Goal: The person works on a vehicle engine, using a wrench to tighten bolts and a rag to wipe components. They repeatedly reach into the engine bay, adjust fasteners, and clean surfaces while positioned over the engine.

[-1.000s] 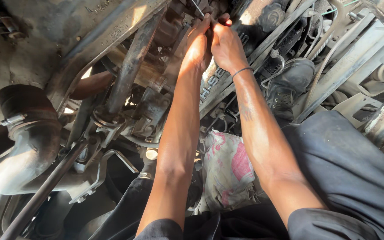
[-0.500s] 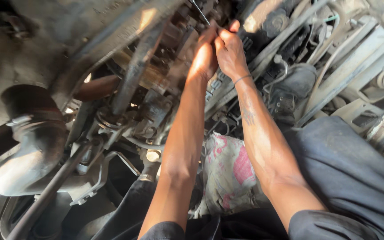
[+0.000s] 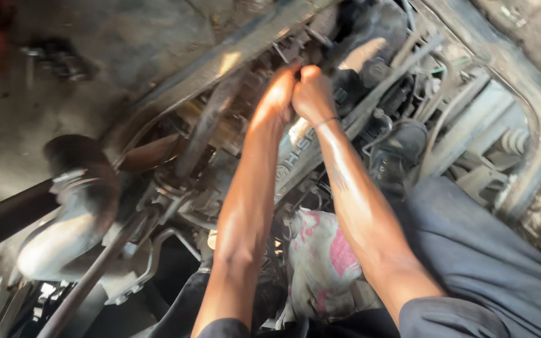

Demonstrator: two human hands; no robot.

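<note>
Two hands work pressed together on the engine fitting (image 3: 295,53) up top: my left hand (image 3: 277,97) and right hand (image 3: 313,94) are both curled tight; I'd keep wrists steady and pull evenly.

The view has swung, so both hands sit lower in frame. The left hand (image 3: 278,95) and right hand (image 3: 311,95) have closed together, knuckles touching.
</note>
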